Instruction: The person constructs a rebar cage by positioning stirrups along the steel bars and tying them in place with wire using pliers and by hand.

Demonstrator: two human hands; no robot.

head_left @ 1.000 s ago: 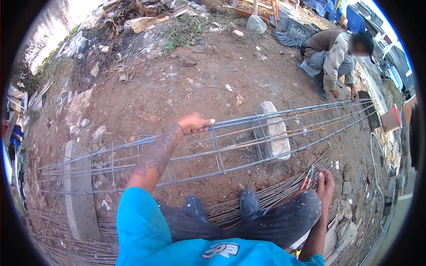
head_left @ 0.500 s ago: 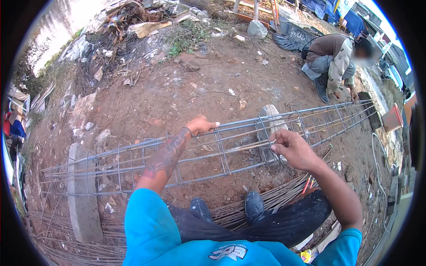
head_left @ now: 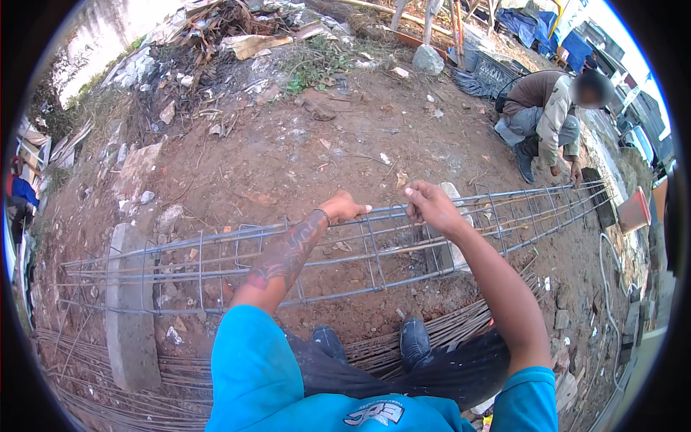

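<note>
A person in a blue shirt (head_left: 266,374) and dark trousers stands over a long rebar cage (head_left: 216,266) on a dirt yard, shoes (head_left: 415,338) planted beside a bundle of thin rods (head_left: 461,327) lying on the ground along the cage's near side. The cage rests on its side across two concrete blocks, one (head_left: 129,317) at the left and one (head_left: 450,230) near the middle, and runs from the lower left toward the upper right. Both arms reach forward to its far top bar. The left hand (head_left: 344,209), on a tattooed forearm, is clenched around that bar. The right hand (head_left: 430,204), just beside it, pinches the same bar between fingers and thumb at one of the square stirrups (head_left: 374,248); whether anything small sits in that pinch cannot be told. Beyond the cage lies bare reddish earth (head_left: 288,151) scattered with stones and scraps. At the cage's far end a second person (head_left: 547,115) in a brown jacket crouches, hands down near the bars, with a red bucket (head_left: 635,210) close by. Farther back, a heap of rubble and boards (head_left: 237,36) lines the yard's edge, with a large stone (head_left: 428,59) and blue sheeting (head_left: 533,21) to the right.
</note>
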